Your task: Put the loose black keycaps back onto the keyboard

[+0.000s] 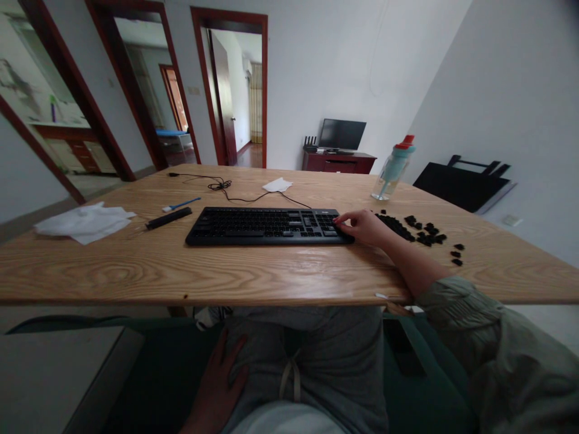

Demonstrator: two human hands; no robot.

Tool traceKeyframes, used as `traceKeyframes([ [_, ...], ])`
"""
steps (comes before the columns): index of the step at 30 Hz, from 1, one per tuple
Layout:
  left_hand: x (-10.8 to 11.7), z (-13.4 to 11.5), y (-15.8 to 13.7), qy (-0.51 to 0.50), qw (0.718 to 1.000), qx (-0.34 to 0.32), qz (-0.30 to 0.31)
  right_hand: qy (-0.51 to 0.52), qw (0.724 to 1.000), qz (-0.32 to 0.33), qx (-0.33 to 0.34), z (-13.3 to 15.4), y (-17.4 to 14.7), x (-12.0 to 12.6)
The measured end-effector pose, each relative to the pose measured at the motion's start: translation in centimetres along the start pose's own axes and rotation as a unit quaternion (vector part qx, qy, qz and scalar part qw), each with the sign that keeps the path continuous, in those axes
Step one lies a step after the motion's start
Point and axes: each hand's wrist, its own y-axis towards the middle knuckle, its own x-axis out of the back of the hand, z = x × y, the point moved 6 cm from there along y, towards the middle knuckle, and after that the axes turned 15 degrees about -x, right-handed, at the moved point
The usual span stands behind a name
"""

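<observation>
On the table (pixel 271 271) | your right hand (pixel 363 227) at computer keyboard (pixel 244 233), fingers close together, grip unclear | left hand (pixel 221 375) splayed on thigh (pixel 262 346)

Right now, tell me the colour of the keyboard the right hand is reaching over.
The keyboard is black; it shows best in the head view, the only one.

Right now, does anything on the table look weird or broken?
Yes: what look like small black plastic keycaps lie piled and scattered on the pale wooden table, right of the long black rectangular keyboard. That's odd because keycaps normally sit on keyboards.
</observation>
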Motion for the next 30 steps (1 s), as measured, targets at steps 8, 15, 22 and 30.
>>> traceKeyframes([
  [8, 0.0, 0.0, 0.0, 0.004, 1.000, 0.002, 0.002, -0.082, 0.994, -0.012, 0.065, 0.9, -1.3, 0.1],
  [15, 0.0, 0.0, 0.0, -0.004, 1.000, 0.010, 0.009, -0.096, 0.990, -0.019, 0.103, 1.1, -1.6, -0.4],
  [22, -0.2, -0.1, 0.1, -0.011, 1.000, 0.007, 0.020, -0.139, 0.984, -0.025, 0.113, 2.0, -1.8, -0.7],
  [30, -0.1, 0.1, 0.0, -0.004, 1.000, 0.008, 0.005, -0.126, 0.986, -0.063, 0.088, 1.9, -1.8, 0.1],
])
